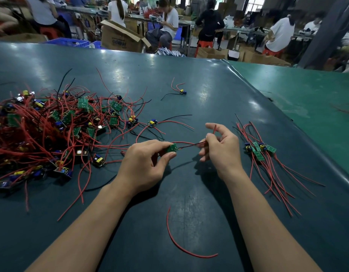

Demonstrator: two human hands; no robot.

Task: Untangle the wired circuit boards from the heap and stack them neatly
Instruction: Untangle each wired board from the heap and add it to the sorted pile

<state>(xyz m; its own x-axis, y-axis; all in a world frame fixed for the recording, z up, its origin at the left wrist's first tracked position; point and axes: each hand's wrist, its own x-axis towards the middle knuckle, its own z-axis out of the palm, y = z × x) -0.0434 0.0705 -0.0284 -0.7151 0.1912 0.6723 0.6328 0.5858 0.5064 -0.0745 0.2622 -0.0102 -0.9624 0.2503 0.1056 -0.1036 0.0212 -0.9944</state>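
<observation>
While the left hand (148,161) pinches a small green circuit board (172,148) between thumb and fingertips just above the bench (189,85), the right hand (221,149) grips that board's red and black wires (191,144) in curled fingers, with one red end poking up past the forefinger. The wires run nearly taut between the two hands. To the left lies the heap (52,132), a thick tangle of red and black leads with green boards, blue parts and yellow coils caught all through it; its loose red strands spill toward the left wrist and under the forearm. Two boards sit at the heap's near edge, just beyond the left hand, one with a yellow coil (132,120) and one blue and yellow (152,122), their wires trailing across the space in front of the held board. To the right of the right hand rests the stack (259,150), a few boards laid together with their red wires fanned toward the bench's near edge. A single board (182,92) lies apart farther back. A loose red wire (181,246) curves on the bench between the forearms. Beyond the bench stand an open cardboard box (120,39), blue crates (69,42) and seated people (169,22) at other tables.
</observation>
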